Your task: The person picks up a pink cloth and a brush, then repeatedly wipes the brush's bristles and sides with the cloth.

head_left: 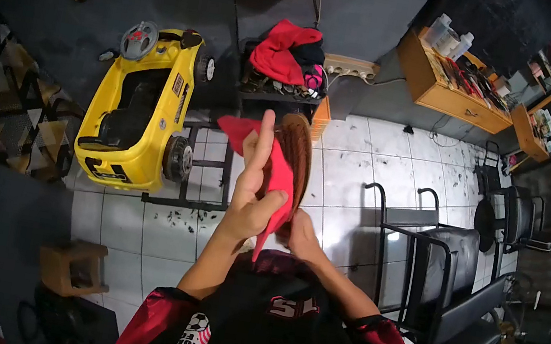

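A brown shoe [295,150] with a tan sole edge is held upright in front of my body. My right hand [305,237] is closed round its lower end. A red cloth [278,172] lies along the left side of the shoe. My left hand [256,191] has the cloth between thumb and palm, with its index finger stretched up. Part of the cloth sticks out to the left behind the fingers, and a corner hangs below the thumb.
A yellow toy car [136,112] rests on a black metal frame at left. Black chairs [445,266] stand at right. Ahead are a black shelf [281,96] with cloths and a wooden drawer counter [471,111]. A wooden stool [71,269] is at lower left.
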Action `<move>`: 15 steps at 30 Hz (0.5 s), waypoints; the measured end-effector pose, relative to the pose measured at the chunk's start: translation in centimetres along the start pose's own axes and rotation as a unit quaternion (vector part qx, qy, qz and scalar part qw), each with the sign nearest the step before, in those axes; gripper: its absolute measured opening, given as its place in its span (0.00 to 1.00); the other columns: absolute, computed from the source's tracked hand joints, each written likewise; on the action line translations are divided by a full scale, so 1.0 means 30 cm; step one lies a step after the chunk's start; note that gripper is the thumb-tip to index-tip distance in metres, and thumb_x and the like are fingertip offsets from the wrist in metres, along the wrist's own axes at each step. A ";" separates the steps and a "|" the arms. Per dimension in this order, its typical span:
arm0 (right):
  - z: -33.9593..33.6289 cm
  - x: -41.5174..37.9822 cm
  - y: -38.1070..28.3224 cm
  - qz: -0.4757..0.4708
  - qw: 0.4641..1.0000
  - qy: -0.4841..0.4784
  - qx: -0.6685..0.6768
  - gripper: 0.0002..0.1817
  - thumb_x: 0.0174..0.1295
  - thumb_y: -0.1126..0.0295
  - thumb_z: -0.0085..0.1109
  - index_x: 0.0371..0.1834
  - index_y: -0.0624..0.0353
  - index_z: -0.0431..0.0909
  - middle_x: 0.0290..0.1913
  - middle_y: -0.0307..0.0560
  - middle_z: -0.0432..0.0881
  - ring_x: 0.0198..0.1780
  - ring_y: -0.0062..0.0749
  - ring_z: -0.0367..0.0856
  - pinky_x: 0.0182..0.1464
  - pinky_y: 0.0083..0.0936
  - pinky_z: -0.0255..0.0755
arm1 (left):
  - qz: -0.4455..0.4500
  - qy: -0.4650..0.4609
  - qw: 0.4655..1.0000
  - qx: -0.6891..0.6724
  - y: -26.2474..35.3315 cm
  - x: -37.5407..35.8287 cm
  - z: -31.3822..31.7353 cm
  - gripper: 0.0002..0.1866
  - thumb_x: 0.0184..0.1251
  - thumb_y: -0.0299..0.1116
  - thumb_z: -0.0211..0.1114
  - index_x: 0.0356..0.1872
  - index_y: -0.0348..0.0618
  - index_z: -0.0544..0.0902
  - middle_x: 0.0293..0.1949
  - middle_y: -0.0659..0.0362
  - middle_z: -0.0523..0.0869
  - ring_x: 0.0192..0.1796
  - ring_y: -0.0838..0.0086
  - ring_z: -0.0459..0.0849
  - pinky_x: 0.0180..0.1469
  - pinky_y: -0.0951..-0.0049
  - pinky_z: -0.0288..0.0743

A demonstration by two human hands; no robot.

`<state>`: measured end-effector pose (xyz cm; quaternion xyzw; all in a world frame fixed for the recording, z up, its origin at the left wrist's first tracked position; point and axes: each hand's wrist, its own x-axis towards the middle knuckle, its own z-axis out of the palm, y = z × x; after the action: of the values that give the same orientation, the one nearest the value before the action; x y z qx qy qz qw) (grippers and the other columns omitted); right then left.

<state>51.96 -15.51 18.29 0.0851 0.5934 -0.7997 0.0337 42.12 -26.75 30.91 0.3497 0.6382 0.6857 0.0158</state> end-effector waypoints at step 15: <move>-0.282 0.002 0.700 0.199 0.785 -0.041 -0.586 0.33 0.68 0.46 0.27 0.42 0.66 0.75 0.33 0.68 0.78 0.41 0.60 0.77 0.45 0.48 0.69 | -0.074 0.127 0.931 -0.334 0.091 -0.064 -0.186 0.49 0.39 0.19 0.50 0.71 0.44 0.43 0.46 0.60 0.72 0.39 0.79 0.72 0.47 0.83 0.67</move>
<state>55.97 -13.58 -3.92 0.1321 0.9157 -0.2768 0.2597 41.94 -32.97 32.77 0.1856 0.3932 0.8948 0.1012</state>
